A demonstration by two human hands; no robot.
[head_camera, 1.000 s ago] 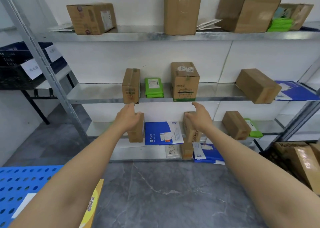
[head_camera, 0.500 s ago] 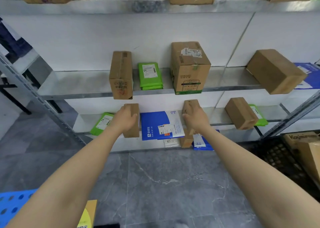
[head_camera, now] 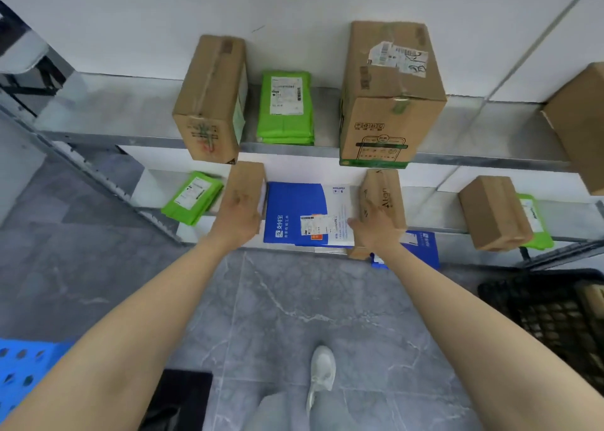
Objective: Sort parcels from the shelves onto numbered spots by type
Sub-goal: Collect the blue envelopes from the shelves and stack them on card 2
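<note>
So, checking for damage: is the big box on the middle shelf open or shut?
Shut: the big box has its top flaps lying flat, with tape over the front edge.

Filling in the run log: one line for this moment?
left hand grips small box | right hand grips lettered box | both at lower shelf | blue envelope between boxes

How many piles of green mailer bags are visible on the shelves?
3. One pile lies on the upper shelf between two cardboard boxes; one at the left end of the lower shelf; one lower right, partly hidden behind a small box. More may be hidden.
</note>
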